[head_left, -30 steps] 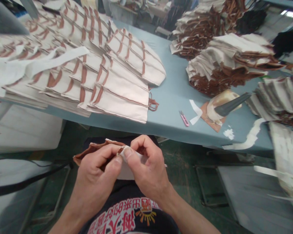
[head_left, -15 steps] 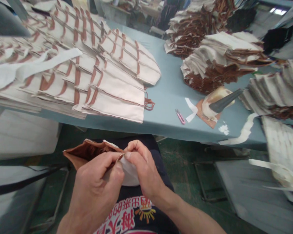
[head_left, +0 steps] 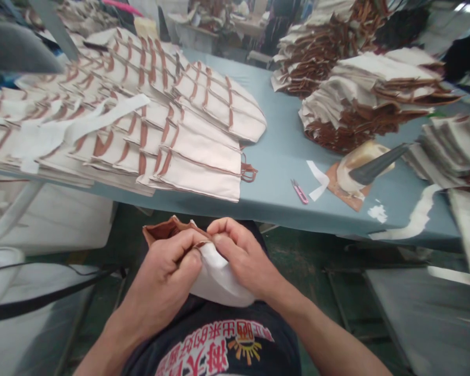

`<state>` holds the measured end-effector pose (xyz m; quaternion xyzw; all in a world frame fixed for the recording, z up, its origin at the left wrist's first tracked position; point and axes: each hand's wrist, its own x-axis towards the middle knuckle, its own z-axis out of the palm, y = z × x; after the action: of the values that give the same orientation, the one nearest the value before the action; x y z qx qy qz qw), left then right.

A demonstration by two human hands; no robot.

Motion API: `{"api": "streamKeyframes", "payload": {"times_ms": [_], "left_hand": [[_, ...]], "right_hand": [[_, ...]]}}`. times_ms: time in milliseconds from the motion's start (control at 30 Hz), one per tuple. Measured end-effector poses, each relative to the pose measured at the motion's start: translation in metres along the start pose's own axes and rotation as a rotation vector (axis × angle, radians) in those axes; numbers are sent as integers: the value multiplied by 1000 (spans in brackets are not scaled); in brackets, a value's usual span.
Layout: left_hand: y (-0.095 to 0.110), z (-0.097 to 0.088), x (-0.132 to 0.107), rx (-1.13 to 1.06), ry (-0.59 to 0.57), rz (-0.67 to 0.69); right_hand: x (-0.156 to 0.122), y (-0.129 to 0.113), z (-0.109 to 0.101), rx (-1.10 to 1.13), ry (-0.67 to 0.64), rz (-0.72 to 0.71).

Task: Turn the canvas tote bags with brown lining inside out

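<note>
Close to my lap, both hands pinch the edge of a brown-and-white fabric piece (head_left: 223, 282), which looks like a sewn pouch. My left hand (head_left: 168, 271) is closed on the rim, thumb and forefinger together. My right hand (head_left: 241, 253) grips the same edge just to the right, its fingers curled. The brown inner side stands up behind my left hand, and the white side hangs down between the hands. Fingertips and folds hide the exact spot being held.
On the blue-grey table (head_left: 276, 151), overlapping cream pieces with brown seams (head_left: 199, 162) lie at left. Brown-and-white fabric stacks (head_left: 360, 99) stand at right. Pink thread snips (head_left: 300, 191), a white strip (head_left: 318, 180) and a glue container with a dark handle (head_left: 352, 172) lie near the front edge.
The view has shifted, so the table things sit a little farther right. More of the white side shows between my hands, and less of the brown opening. Both hands keep their grip.
</note>
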<state>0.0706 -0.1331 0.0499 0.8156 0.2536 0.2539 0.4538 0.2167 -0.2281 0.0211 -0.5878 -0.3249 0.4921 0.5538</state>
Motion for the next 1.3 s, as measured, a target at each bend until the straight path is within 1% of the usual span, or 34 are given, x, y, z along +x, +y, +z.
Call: {"api": "streamKeyframes", "payload": {"times_ms": [67, 133, 167, 233, 333, 400, 433, 500, 567, 600, 667, 767, 867, 933, 1067, 1133, 1200, 1300], "left_hand": [[3, -9, 3, -22, -34, 24], [8, -15, 7, -35, -62, 59], [10, -17, 8, -43, -78, 72], [15, -20, 10, -54, -115, 85], [21, -22, 10, -46, -160, 104], [22, -24, 6, -16, -173, 118], [22, -24, 3, -2, -177, 121], [20, -25, -4, 27, -175, 117], [19, -25, -10, 62, -169, 108], [18, -25, -13, 87, -161, 103], [16, -24, -16, 129, -135, 116], [12, -24, -18, 169, -76, 213], [6, -24, -17, 237, -26, 336], [2, -23, -15, 267, -27, 390], [-8, -20, -15, 234, -33, 510], [-16, -16, -19, 229, -18, 526], [-25, -11, -25, 242, 11, 512], [-38, -3, -29, 249, 83, 503]], "right_hand": [[-3, -8, -13, -49, 15, -82], [-6, -18, -24, -152, 64, -252], [-7, -24, -28, -213, 57, -349], [-7, -35, -32, -320, -41, -519], [-1, -47, -34, -459, -210, -709], [5, -52, -33, -570, -255, -782], [7, -54, -33, -638, -271, -785], [9, -59, -33, -792, -309, -724], [9, -64, -32, -924, -353, -625], [9, -67, -32, -960, -373, -581], [8, -69, -29, -944, -409, -530], [8, -68, -25, -756, -400, -493], [9, -64, -21, -536, -388, -390], [9, -61, -20, -418, -397, -312], [5, -59, -17, -193, -436, -165], [3, -56, -17, -59, -459, -41], [3, -53, -17, 60, -476, 67], [8, -44, -16, 136, -458, 117]]}}
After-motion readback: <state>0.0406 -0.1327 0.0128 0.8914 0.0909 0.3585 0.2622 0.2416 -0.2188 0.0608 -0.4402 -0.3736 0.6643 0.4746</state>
